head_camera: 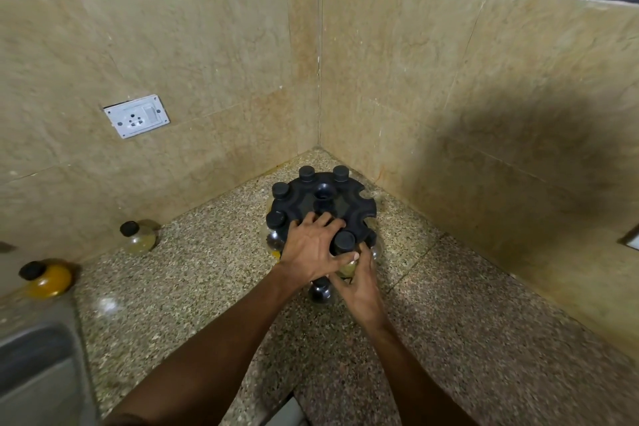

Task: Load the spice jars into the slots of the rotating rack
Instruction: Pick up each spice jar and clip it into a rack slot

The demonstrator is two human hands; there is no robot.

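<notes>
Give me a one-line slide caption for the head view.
Left hand steadies the rotating rack while the right hand seats a spice jar in a front slot.

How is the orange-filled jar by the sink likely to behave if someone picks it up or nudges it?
The orange-filled jar looks like clear, smooth glass or plastic, so probably slippery and perhaps breakable. Its rounded, bulbous body suggests it could roll if tipped over. It looks partly filled, so probably moderately heavy for its size.
</notes>
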